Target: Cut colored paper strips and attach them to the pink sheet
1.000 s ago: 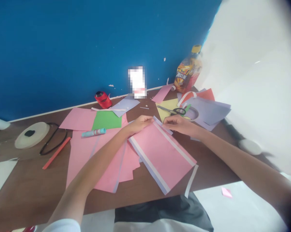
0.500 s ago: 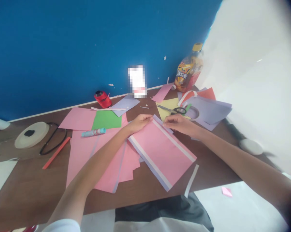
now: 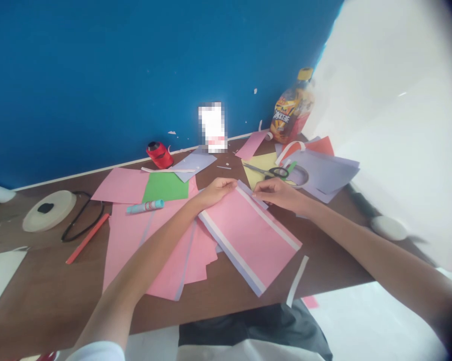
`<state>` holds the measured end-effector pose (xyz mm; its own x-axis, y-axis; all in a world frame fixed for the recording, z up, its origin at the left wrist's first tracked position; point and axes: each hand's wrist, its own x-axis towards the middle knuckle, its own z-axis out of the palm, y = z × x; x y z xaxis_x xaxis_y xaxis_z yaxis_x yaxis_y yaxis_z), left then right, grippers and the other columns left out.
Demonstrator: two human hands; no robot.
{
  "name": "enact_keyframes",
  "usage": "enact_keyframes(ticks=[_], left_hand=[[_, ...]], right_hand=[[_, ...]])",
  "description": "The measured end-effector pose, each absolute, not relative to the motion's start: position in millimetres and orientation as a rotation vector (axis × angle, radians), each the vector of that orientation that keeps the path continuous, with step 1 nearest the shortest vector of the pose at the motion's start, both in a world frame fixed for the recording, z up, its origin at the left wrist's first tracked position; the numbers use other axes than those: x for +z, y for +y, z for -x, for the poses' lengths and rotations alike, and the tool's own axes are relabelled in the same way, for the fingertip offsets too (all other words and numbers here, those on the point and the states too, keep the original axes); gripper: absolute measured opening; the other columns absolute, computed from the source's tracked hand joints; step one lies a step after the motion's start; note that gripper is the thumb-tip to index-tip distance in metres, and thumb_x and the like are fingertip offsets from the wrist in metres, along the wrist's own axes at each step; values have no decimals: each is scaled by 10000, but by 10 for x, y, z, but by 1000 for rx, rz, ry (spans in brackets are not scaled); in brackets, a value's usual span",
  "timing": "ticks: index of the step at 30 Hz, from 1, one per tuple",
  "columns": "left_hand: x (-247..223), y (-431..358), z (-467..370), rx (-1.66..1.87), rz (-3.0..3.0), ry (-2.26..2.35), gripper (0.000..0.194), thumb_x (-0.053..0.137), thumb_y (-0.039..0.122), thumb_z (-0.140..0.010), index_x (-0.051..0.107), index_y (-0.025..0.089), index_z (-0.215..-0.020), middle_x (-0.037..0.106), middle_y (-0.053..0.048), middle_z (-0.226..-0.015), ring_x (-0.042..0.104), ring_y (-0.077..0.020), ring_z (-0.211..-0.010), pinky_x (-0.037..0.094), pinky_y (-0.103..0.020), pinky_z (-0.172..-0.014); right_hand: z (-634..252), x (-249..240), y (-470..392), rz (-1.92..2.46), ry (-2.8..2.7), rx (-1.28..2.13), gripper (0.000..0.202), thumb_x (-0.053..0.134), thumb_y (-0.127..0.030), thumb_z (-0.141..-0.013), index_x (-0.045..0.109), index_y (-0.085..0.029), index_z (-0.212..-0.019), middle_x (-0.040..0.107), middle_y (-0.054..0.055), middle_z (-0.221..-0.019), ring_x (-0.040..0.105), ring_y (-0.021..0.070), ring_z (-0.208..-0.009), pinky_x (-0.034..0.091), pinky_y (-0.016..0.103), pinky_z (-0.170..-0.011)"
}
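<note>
A pink paper sheet (image 3: 248, 233) with white strips along two long sides lies slanted in the middle, over the front of the table. Pinched on its top corner is my left hand (image 3: 220, 189), thumb and fingers together. My right hand (image 3: 271, 191) is closed at the sheet's upper right edge, beside a bit of purple paper; whatever its fingertips hold is too small to tell. A loose white strip (image 3: 297, 281) hangs over the table's front edge. More pink sheets (image 3: 166, 265) lie under my left forearm, with a glue stick (image 3: 145, 207) on top.
Scissors (image 3: 265, 171) lie on yellow paper, near a tape roll (image 3: 301, 176) and purple sheets (image 3: 327, 173). A bottle (image 3: 291, 113) and a red spool (image 3: 160, 154) stand at the back. Left are a red stick (image 3: 87, 238), a black loop and a pale disc (image 3: 50, 210).
The lower right corner of the striped pink sheet has shifted slightly left. Below the table, a small pink piece has moved left and is now partly hidden. My hands have barely moved.
</note>
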<state>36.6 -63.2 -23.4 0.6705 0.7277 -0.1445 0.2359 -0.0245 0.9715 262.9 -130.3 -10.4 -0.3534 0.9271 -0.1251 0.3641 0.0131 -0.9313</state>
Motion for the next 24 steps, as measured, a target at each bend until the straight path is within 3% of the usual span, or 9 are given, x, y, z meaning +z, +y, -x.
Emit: enact_keyframes(ticks=[8, 24], left_hand=[[-289, -608, -357, 486, -1668, 744, 444, 504, 561, -877, 602, 132, -822, 527, 2, -741, 470, -118, -678, 389, -259, -679], [-293, -634, -356, 519, -1715, 789, 480, 482, 609, -867, 544, 151, -736, 433, 19, -658, 388, -104, -603, 329, -249, -597]], right_hand=[[-2625, -125, -1310, 1353, -1739, 1333, 301, 588, -445, -817, 578, -182, -670, 479, -31, -623, 449, 117, -609, 363, 280, -603], [-2617, -57, -1331, 1284, -1662, 1409, 291, 633, -463, -781, 624, -180, -714, 493, -23, -620, 439, 118, -608, 354, 277, -588]])
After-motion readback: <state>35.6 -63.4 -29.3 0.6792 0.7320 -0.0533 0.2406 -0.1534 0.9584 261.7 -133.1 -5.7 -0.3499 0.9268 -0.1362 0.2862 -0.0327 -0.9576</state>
